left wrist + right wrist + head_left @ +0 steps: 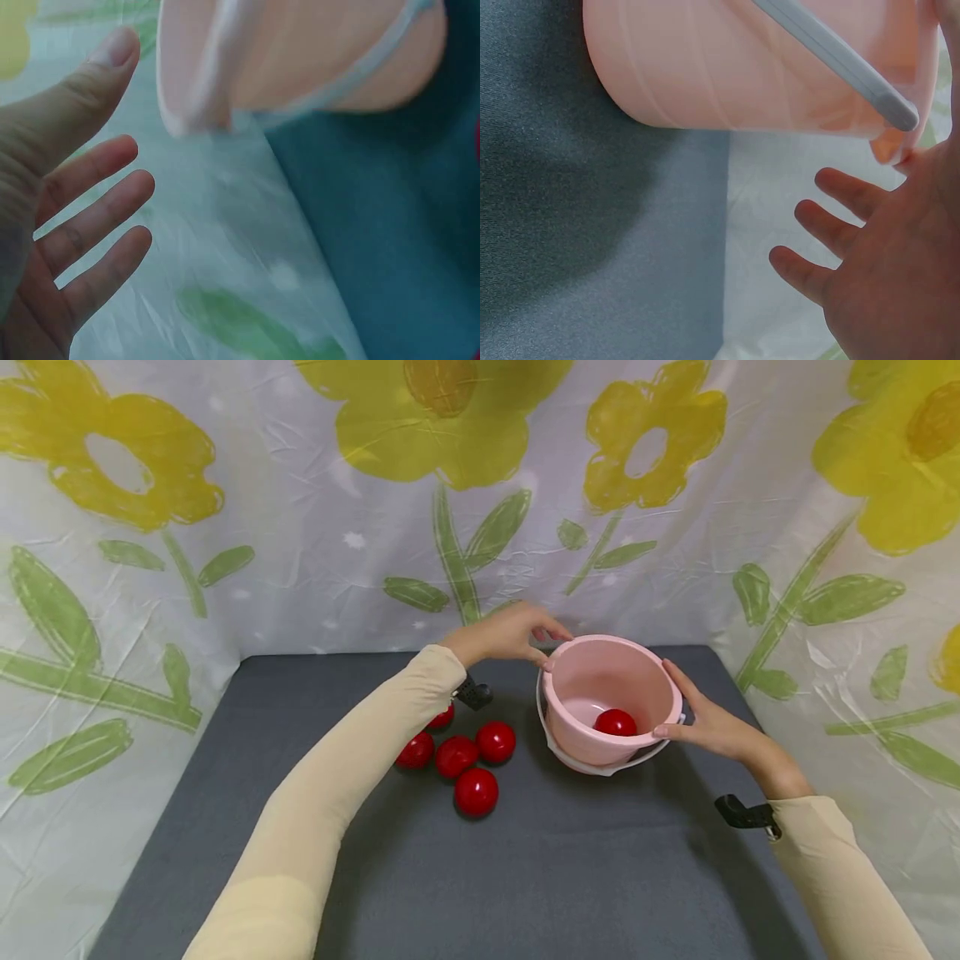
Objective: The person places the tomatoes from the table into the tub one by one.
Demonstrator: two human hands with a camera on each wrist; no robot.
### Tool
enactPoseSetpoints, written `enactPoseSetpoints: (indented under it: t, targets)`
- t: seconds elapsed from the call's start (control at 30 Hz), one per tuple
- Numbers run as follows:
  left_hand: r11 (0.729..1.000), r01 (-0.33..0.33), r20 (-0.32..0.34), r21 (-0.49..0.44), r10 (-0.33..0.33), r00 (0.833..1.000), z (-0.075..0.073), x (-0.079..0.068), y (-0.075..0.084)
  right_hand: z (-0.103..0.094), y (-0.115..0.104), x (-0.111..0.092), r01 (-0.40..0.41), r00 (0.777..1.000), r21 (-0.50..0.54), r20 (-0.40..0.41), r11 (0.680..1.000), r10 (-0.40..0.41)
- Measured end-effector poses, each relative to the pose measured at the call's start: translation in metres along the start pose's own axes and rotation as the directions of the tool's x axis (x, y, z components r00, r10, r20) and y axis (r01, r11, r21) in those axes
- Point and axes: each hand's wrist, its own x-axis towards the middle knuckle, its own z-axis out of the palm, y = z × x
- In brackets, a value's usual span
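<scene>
A pink bucket (573, 727) stands at the back right of the dark table, its pale handle (840, 64) hanging down around the outside. One red ball (616, 722) lies inside. At the bucket's right rim, my right hand (712, 722) holds on with thumb and index finger, the other fingers (829, 229) spread away from the wall. My left hand (510, 633) is at the left rim with thumb and fingers apart; in the left wrist view the thumb (112, 56) shows a gap from the bucket. Several glossy red balls (476, 792) sit on the table left of the bucket.
The dark grey tabletop (540, 877) reaches back to a hanging white sheet (300, 560) with yellow flowers, which also runs along both sides. My left forearm crosses above the table and partly covers some balls.
</scene>
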Motion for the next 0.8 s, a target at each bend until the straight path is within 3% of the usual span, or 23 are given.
enactPoseSetpoints:
  t: [0.2,0.37,0.8]
  targets:
    - [0.995,0.082,-0.03,-0.048,-0.083,0.996,0.001,-0.039,-0.034,-0.001,0.001,0.001,-0.004,1.0,0.016,0.005,1.0,0.003]
    - [0.988,0.147,-0.021,-0.046,-0.148,0.989,0.013,-0.066,-0.06,-0.001,0.003,0.001,0.003,1.0,0.023,0.004,1.0,-0.003]
    - [0.962,0.262,-0.017,-0.076,-0.264,0.964,0.045,-0.113,-0.112,0.0,0.004,0.001,0.023,1.0,0.041,0.003,0.999,-0.023]
